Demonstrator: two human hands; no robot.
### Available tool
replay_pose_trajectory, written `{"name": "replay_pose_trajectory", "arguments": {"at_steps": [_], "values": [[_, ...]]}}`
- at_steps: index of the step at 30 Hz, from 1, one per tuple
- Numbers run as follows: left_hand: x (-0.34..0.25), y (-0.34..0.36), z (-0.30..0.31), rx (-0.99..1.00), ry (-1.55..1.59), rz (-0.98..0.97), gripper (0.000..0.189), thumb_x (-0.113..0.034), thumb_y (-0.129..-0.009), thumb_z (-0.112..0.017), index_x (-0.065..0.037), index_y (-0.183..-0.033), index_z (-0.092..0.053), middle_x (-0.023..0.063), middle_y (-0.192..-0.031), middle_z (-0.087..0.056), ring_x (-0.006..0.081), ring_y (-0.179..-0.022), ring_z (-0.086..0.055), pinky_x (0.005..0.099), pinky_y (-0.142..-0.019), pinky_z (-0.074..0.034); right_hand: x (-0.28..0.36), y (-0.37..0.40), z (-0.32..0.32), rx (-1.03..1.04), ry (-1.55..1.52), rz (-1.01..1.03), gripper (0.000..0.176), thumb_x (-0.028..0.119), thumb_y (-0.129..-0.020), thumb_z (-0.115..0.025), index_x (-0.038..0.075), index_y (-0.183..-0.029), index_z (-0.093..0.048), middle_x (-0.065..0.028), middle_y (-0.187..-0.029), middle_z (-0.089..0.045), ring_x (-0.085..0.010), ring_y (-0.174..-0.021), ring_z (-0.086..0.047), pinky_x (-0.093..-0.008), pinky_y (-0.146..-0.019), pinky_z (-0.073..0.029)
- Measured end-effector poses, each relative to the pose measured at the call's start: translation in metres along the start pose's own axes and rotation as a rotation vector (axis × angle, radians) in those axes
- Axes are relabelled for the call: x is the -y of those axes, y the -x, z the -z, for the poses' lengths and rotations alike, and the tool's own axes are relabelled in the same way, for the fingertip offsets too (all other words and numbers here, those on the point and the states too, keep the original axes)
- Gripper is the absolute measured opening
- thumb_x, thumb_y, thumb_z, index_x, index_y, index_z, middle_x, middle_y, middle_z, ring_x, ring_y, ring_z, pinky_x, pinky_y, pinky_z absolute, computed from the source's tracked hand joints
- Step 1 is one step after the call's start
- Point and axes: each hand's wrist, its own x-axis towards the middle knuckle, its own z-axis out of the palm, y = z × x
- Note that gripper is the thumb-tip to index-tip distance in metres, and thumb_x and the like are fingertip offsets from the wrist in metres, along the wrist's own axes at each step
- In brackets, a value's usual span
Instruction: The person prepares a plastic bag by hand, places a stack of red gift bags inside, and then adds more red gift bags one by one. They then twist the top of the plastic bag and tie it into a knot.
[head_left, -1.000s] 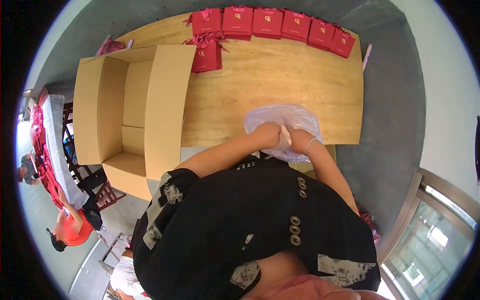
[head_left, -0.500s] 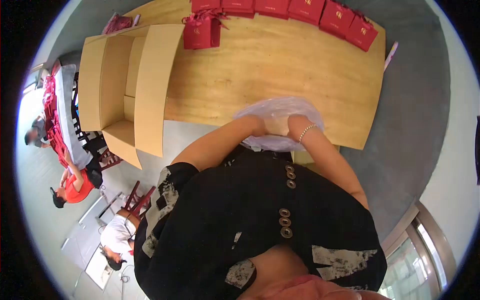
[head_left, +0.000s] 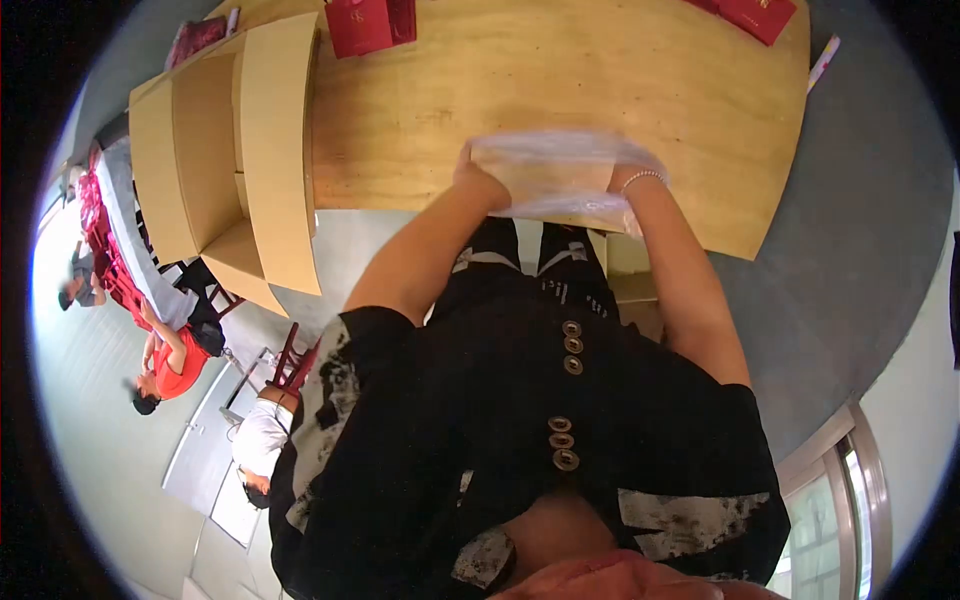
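The plastic bag (head_left: 560, 172) lies at the near edge of the wooden table (head_left: 600, 70), centre frame, partly over the edge. Bare wood spreads above it up to the red gift bags (head_left: 362, 22) at the top. An open cardboard box (head_left: 215, 150) crowds the upper left. Our left hand (head_left: 478, 185) is clenched on the bag's left edge. Our right hand (head_left: 632, 195) is behind the plastic on its right side, and we cannot tell its grip.

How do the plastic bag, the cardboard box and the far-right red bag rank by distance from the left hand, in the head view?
1. plastic bag: gripped by the left hand, at the near edge of the table.
2. cardboard box: to the left, at the table's end.
3. red bag: far right corner.
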Motion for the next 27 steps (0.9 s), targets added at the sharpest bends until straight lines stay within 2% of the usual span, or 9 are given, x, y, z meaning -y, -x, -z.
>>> {"name": "replay_pose_trajectory", "arguments": {"at_steps": [2,5,8,11,16,20,23,25,27], "values": [[0.021,-0.013,0.01,0.107,0.037,0.108,0.08,-0.055,-0.082,-0.048,-0.012,-0.145,-0.024,0.0111,-0.148,-0.03,0.0263,-0.14,-0.02,0.0554,-0.11,0.002,-0.006,-0.026,-0.004,-0.101,-0.008,-0.1,0.058,0.017,-0.089,-0.039,0.018,-0.145,-0.024,-0.0166,-0.137,-0.044,-0.0262,-0.121,-0.05,-0.0367,-0.105,-0.033],[0.052,-0.016,0.036,-0.178,0.057,0.131,0.068,-0.042,-0.079,-0.052,-0.014,-0.139,-0.036,0.011,-0.139,-0.044,0.0258,-0.137,-0.029,0.0522,-0.111,0.001,0.013,-0.032,0.013,-0.508,0.224,-0.167,0.057,0.017,-0.087,-0.045,0.02,-0.143,-0.032,-0.0128,-0.14,-0.042,-0.0229,-0.124,-0.047,-0.0361,-0.105,-0.035],[0.075,-0.025,0.04,-0.227,0.098,0.134,0.072,-0.042,-0.076,-0.055,-0.011,-0.139,-0.037,0.0112,-0.137,-0.047,0.0267,-0.132,-0.038,0.0499,-0.111,0.005,0.02,-0.052,0.031,-0.484,0.393,-0.02,0.052,0.015,-0.086,-0.048,0.017,-0.137,-0.042,-0.014,-0.14,-0.042,-0.0204,-0.125,-0.045,-0.0367,-0.104,-0.035],[0.092,-0.037,0.037,-0.196,0.158,0.15,0.068,-0.038,-0.078,-0.055,-0.009,-0.137,-0.04,0.0106,-0.135,-0.049,0.0273,-0.128,-0.043,0.0518,-0.111,0.0,0.041,-0.048,0.072,-0.175,0.423,0.032,0.053,0.026,-0.085,-0.055,0.012,-0.135,-0.046,-0.0159,-0.14,-0.042,-0.0238,-0.125,-0.045,-0.0372,-0.104,-0.035],[0.102,-0.044,0.046,-0.135,0.239,0.084,0.069,-0.044,-0.071,-0.068,-0.01,-0.127,-0.049,0.0115,-0.124,-0.058,0.0243,-0.117,-0.054,0.0519,-0.103,-0.03,0.032,-0.102,0.058,-0.001,-0.087,0.192,0.075,0.062,-0.079,-0.053,0.002,-0.125,-0.054,-0.0186,-0.123,-0.056,-0.0324,-0.114,-0.053,-0.0376,-0.096,-0.04],[0.102,-0.053,0.048,-0.23,0.396,0.0,0.063,-0.036,-0.07,-0.07,-0.009,-0.123,-0.052,0.0127,-0.118,-0.061,0.027,-0.108,-0.059,0.0465,-0.091,-0.045,0.047,-0.093,0.098,0.063,-0.253,0.102,0.079,0.062,-0.078,-0.057,-0.001,-0.126,-0.05,-0.0181,-0.129,-0.052,-0.0301,-0.122,-0.047,-0.0357,-0.102,-0.037],[0.111,-0.06,0.054,-0.284,0.499,-0.085,0.035,-0.018,-0.078,-0.055,-0.004,-0.109,-0.064,0.0155,-0.115,-0.062,0.0294,-0.105,-0.061,0.0386,-0.083,-0.051,0.058,-0.106,0.101,0.003,-0.091,0.119,0.078,0.062,-0.081,-0.05,0.005,-0.134,-0.043,-0.0143,-0.136,-0.046,-0.0293,-0.127,-0.042,-0.0412,-0.104,-0.034],[0.116,-0.072,0.058,-0.396,0.56,-0.064,0.031,-0.017,-0.076,-0.056,-0.003,-0.101,-0.067,0.0169,-0.107,-0.065,0.0278,-0.102,-0.063,0.0364,-0.083,-0.051,0.059,-0.131,0.066,-0.273,-0.111,0.56,0.073,0.062,-0.086,-0.042,0.013,-0.14,-0.037,-0.0086,-0.141,-0.041,-0.0272,-0.131,-0.037,-0.0495,-0.106,-0.029],[0.125,-0.08,0.068,-0.395,0.578,-0.055,0.031,-0.017,-0.075,-0.057,-0.002,-0.099,-0.068,0.0171,-0.105,-0.065,0.0275,-0.1,-0.064,0.0365,-0.082,-0.052,0.098,-0.086,0.072,-0.059,0.159,0.447,0.062,0.056,-0.09,-0.039,0.015,-0.136,-0.043,-0.0114,-0.137,-0.046,-0.0311,-0.12,-0.049,-0.0552,-0.107,-0.021]]}}
